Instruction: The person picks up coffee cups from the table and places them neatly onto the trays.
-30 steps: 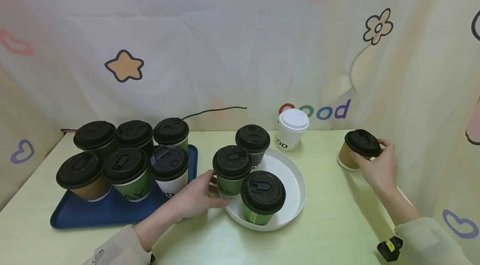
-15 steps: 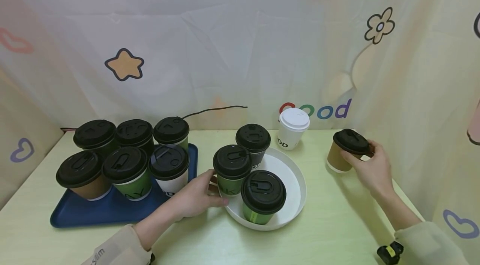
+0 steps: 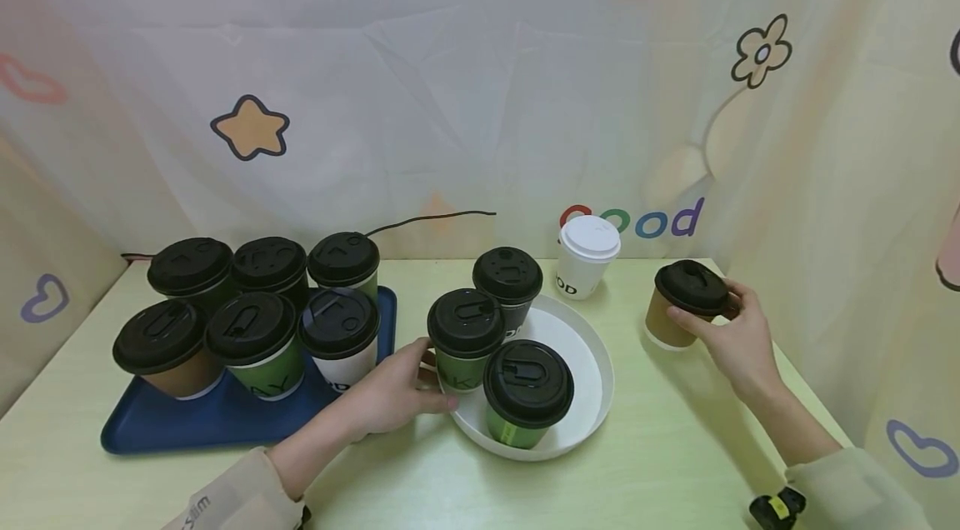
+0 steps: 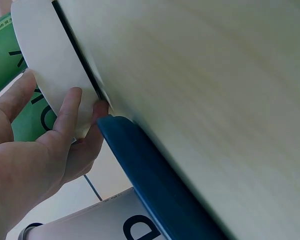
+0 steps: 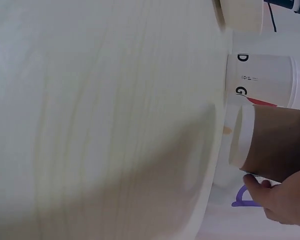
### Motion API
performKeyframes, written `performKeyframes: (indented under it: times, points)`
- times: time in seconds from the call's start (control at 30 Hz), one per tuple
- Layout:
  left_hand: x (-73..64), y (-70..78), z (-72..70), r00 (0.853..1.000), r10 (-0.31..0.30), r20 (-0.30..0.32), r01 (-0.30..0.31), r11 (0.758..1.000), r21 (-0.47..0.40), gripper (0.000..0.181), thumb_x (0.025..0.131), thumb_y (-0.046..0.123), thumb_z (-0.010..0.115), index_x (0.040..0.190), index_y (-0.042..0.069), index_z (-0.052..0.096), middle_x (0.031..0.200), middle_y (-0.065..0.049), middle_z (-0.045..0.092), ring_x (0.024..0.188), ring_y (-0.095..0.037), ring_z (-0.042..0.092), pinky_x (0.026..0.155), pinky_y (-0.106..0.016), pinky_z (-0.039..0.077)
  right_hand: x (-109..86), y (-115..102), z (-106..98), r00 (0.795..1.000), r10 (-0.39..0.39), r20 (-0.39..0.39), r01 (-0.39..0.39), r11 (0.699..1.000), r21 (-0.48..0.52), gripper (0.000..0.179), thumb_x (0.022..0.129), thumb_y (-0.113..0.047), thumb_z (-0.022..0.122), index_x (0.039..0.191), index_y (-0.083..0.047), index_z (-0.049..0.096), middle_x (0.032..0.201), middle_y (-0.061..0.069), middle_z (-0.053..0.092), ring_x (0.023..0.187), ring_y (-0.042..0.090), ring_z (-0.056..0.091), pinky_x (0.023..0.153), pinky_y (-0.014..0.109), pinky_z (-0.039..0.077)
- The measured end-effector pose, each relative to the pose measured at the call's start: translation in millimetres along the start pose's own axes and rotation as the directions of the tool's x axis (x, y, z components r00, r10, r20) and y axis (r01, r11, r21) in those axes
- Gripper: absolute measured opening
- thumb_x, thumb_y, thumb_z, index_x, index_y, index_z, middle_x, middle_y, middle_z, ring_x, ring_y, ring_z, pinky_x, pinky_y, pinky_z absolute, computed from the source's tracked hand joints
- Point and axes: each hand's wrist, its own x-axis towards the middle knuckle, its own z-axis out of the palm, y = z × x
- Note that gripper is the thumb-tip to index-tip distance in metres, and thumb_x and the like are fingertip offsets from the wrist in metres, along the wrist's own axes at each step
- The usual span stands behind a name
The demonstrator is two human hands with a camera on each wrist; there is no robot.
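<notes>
In the head view, my right hand (image 3: 742, 342) grips a brown paper cup (image 3: 667, 320) with a black lid at the right. The right wrist view shows this cup's pale base (image 5: 242, 135) raised off the tabletop. My left hand (image 3: 390, 392) rests at the left rim of a round white plate (image 3: 592, 363), its extended fingers touching the plate's outer wall (image 4: 50, 55) in the left wrist view. On the plate stand a green cup (image 3: 459, 372) close to those fingertips, a second green cup (image 3: 517, 430) in front, and a dark cup (image 3: 513, 315) behind, all black-lidded.
A blue tray (image 3: 172, 430) at the left carries several black-lidded cups, among them a white cup (image 3: 348, 367) near my left wrist. Behind the plate stands a white-lidded cup (image 3: 581, 272). A patterned curtain (image 3: 450, 113) borders the table (image 3: 637, 480).
My right hand has moved the brown cup to the left, closer to the white-lidded cup. The left hand and the plate have kept their places.
</notes>
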Motion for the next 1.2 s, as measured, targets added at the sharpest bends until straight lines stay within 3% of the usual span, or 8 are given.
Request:
performKeyframes:
  times: [0.1,0.2,0.33,0.5,0.73,0.9,1.13,1.2]
  points:
    - [0.6,-0.5,0.4,1.000,-0.001,0.000,0.001,1.000,0.004,0.067,0.086,0.012,0.085,0.141,-0.002,0.048,0.128,-0.016,0.058,0.118,-0.034,0.061,0.098,-0.048,0.052,-0.4,1.0,0.3,0.999,0.027,0.040,-0.028,0.999,0.033,0.099,0.093,-0.034,0.079,0.157,0.004,0.013,0.151,0.029,0.038,0.134,0.039,0.041,0.087,0.016,0.041]
    - [1.4,-1.6,1.0,1.000,0.001,-0.001,-0.001,1.000,0.004,0.066,0.086,0.012,0.085,0.140,-0.002,0.048,0.128,-0.016,0.058,0.118,-0.035,0.061,0.097,-0.048,0.053,-1.2,2.1,0.7,0.997,0.015,0.081,-0.017,0.999,0.032,0.102,0.094,-0.035,0.078,0.159,0.005,0.011,0.152,0.032,0.038,0.139,0.040,0.039,0.104,0.030,0.043]
    - [1.3,-0.7,0.7,1.000,0.007,0.008,-0.007,1.000,0.000,0.065,0.087,0.012,0.085,0.139,-0.002,0.049,0.129,-0.016,0.058,0.118,-0.035,0.062,0.097,-0.048,0.053,-4.8,2.0,2.1,0.996,-0.054,0.077,0.055,0.998,-0.019,0.091,0.092,-0.034,0.081,0.157,0.002,0.029,0.148,0.024,0.047,0.136,0.028,0.044,0.111,0.048,0.038]
    - [-0.7,1.8,-0.5,1.000,0.007,0.008,-0.007,1.000,-0.005,0.066,0.086,0.011,0.085,0.139,-0.002,0.048,0.128,-0.016,0.058,0.118,-0.035,0.061,0.097,-0.048,0.053,-11.1,-7.2,5.2,0.992,-0.119,0.046,0.121,0.992,-0.037,0.082,0.090,-0.033,0.083,0.153,-0.003,0.040,0.138,0.013,0.055,0.118,0.006,0.050,0.095,0.022,0.042]
    - [-1.5,3.3,-0.8,1.000,-0.010,0.002,0.010,1.000,-0.008,0.066,0.086,0.011,0.085,0.139,-0.002,0.049,0.127,-0.016,0.058,0.117,-0.034,0.062,0.096,-0.047,0.053,-22.6,-33.4,14.4,0.978,-0.168,0.121,0.167,0.986,0.015,0.084,0.090,-0.033,0.083,0.154,-0.003,0.036,0.145,0.013,0.051,0.135,0.031,0.047,0.097,0.022,0.044]
    - [-0.9,2.8,-0.9,1.000,-0.011,0.002,0.011,1.000,-0.004,0.065,0.086,0.011,0.085,0.139,-0.002,0.049,0.127,-0.016,0.058,0.117,-0.034,0.062,0.097,-0.047,0.053,-29.4,-45.1,28.6,0.959,-0.195,0.205,0.186,0.981,0.062,0.084,0.090,-0.029,0.083,0.152,-0.002,0.034,0.146,0.012,0.048,0.135,0.029,0.046,0.094,0.015,0.045]
    - [-0.3,0.6,-0.9,1.000,0.009,0.008,-0.009,1.000,-0.004,0.064,0.087,0.011,0.084,0.139,-0.002,0.049,0.129,-0.015,0.058,0.118,-0.033,0.061,0.097,-0.048,0.052,-34.8,-53.6,46.2,0.940,-0.173,0.295,0.156,0.985,0.080,0.086,0.089,-0.028,0.084,0.154,-0.003,0.033,0.149,0.014,0.047,0.137,0.029,0.044,0.109,0.047,0.044]
    - [0.2,-0.1,-1.0,1.000,0.013,0.010,-0.013,1.000,-0.005,0.064,0.087,0.011,0.084,0.139,-0.002,0.050,0.129,-0.015,0.058,0.118,-0.033,0.061,0.097,-0.047,0.052,-35.6,-54.5,51.4,0.933,-0.174,0.315,0.158,0.984,0.079,0.087,0.088,-0.027,0.085,0.154,-0.004,0.033,0.149,0.015,0.048,0.137,0.030,0.045,0.110,0.049,0.043]
